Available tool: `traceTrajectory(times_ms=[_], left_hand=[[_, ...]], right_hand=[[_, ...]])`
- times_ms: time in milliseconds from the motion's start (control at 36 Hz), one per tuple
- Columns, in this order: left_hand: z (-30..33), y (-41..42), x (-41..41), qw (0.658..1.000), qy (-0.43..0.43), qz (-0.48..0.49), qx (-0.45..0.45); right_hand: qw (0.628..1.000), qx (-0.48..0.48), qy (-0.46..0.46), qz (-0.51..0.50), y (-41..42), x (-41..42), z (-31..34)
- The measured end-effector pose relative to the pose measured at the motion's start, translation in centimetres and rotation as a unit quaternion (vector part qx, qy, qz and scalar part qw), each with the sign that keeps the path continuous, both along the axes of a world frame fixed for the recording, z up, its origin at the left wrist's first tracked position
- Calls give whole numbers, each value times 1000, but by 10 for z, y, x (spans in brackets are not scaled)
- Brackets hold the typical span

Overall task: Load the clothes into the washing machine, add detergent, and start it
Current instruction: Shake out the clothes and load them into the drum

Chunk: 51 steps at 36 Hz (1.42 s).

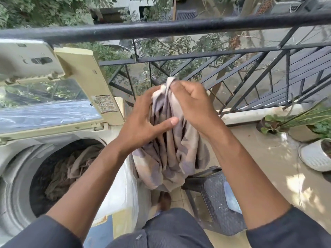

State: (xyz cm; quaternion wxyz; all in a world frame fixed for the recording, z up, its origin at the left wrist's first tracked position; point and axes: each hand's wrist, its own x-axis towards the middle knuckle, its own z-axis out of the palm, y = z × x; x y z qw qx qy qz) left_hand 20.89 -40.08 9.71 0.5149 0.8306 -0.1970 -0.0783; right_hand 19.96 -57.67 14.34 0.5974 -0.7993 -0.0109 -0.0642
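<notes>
Right of open washer: both hands grasp patterned cloth, right hand topmost, left hand lower.

The washer stands at the left with its lid raised behind the drum; clothes lie in the drum. To the right of the washer, above a chair, both hands hold a cloth: the right hand pinches its top, the left hand grips it just below, to the left. The railing runs behind everything. 2 pots sit on the floor at the far right, near the railing's foot.
</notes>
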Motion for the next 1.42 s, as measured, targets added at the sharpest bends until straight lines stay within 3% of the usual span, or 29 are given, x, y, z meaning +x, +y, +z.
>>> traceTrajectory(times_ms=[111, 194, 306, 417, 556, 667, 778, 861, 944, 1000, 1056, 1139, 1167, 1306, 1417], left_hand=[[-2, -7, 5, 999, -45, 6, -8], [0, -1, 10, 996, -73, 50, -13], [17, 5, 15, 990, -69, 67, -101], [34, 6, 25, 976, -104, 117, -151], [52, 7, 34, 964, -162, 129, -165], [49, 7, 36, 964, -165, 163, -127], [33, 9, 34, 976, -130, 174, -27], [18, 10, 31, 979, -101, 166, 57], [11, 9, 28, 975, -88, 175, 106], [10, 8, 28, 972, -89, 184, 117], [10, 9, 32, 971, -84, 192, 115], [9, 11, 34, 968, -85, 207, 113], [9, 12, 34, 967, -82, 215, 107], [4, 18, 34, 952, -72, 279, 103], [2, 13, 34, 952, 0, 302, 52]], right_hand=[[998, -25, 1, 55, 0, 1, 1], [998, -61, -20, 17, -11, -3, -7], [983, -178, -42, -32, -33, -18, -32], [951, -306, 31, -39, -44, -40, -78], [886, -439, 140, 49, -47, -63, -132], [836, -519, 167, 62, -49, -60, -138], [810, -561, 172, 9, -61, -41, -94], [838, -532, 15, -121, -73, -31, -47], [886, -364, -159, -239, -72, -32, -12], [891, -294, -221, -264, -65, -33, -12], [897, -327, -192, -227, -61, -34, -28], [858, -498, 69, -109, -65, -34, -58], [849, -507, 104, -108, -67, -34, -60], [918, -315, -88, -223, -79, -30, -32], [943, -211, -87, -241, -69, -16, -12]])
